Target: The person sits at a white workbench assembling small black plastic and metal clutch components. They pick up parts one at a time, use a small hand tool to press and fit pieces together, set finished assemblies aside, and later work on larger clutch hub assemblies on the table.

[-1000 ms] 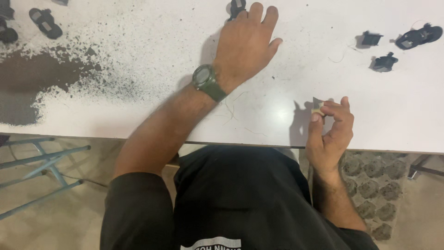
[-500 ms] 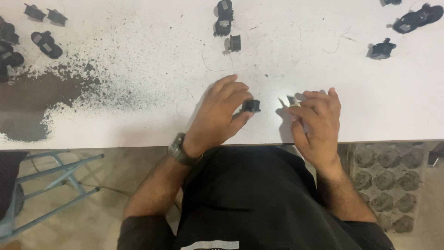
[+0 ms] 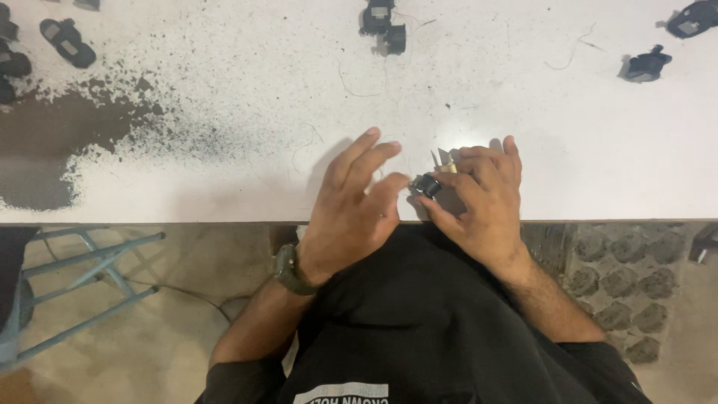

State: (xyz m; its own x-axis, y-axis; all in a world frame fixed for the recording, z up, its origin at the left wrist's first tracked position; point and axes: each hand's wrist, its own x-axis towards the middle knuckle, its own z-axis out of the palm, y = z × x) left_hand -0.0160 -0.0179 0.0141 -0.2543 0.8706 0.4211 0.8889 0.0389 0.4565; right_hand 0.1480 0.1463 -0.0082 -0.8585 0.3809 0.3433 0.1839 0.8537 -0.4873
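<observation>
Here the left hand (image 3: 351, 213) and the right hand (image 3: 482, 202) meet at the near edge of the counter (image 3: 523, 135), both pinching one small black part (image 3: 428, 185) between them. The left hand grips it with thumb and fingertip, its other fingers spread and raised; the right hand holds it from the other side with thumb and forefinger. A small pale metal piece (image 3: 443, 158) with pointed tips shows just above the part, against the right hand's fingers. A dark green watch (image 3: 288, 271) sits on the left wrist. Further out, two black parts (image 3: 383, 26) lie near the far edge, more black parts (image 3: 647, 63) rest toward the far right corner, and others (image 3: 67, 41) lie at the far left, beside a worn dark patch (image 3: 52, 142).
</observation>
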